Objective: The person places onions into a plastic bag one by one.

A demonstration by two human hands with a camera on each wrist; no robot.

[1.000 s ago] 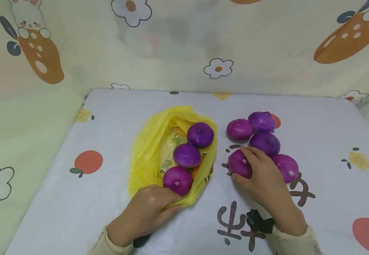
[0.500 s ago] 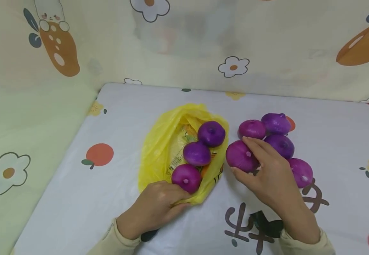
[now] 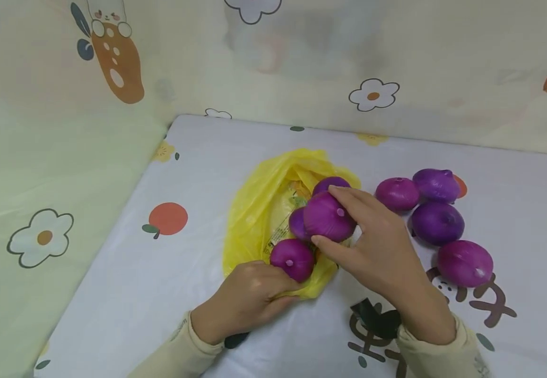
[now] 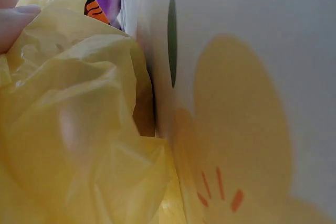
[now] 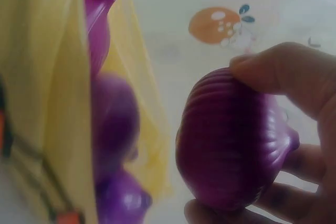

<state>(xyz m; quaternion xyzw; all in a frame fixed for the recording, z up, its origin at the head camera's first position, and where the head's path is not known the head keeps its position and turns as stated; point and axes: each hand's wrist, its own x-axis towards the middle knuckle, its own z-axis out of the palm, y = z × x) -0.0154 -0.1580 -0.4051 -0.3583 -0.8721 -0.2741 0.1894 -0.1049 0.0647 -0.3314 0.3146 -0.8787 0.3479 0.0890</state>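
My left hand (image 3: 249, 299) grips the near rim of a crumpled yellow plastic bag (image 3: 247, 220), whose mouth is spread; the bag fills much of the left wrist view. Inside lie a magenta onion (image 3: 291, 261) beside my left fingers and two darker purple onions (image 3: 331, 184) farther back, partly hidden. With thumb and fingers my right hand (image 3: 386, 252) holds another purple onion (image 3: 328, 216) over the bag's right side. In the right wrist view this ribbed onion (image 5: 231, 140) is apart from the bag's side (image 5: 63, 103), with onions (image 5: 113, 124) showing behind that side.
Several purple onions stand in a cluster on the right of the table: a magenta one (image 3: 398, 193), two darker ones (image 3: 437, 223) and a nearer one (image 3: 465, 263). A patterned cloth (image 3: 197, 199) covers the table, and a printed curtain (image 3: 301, 63) hangs behind it.
My right hand has lifted one onion from the cluster and carried it left, over the bag. The left hand keeps its hold on the bag's rim. The head view has shifted right.
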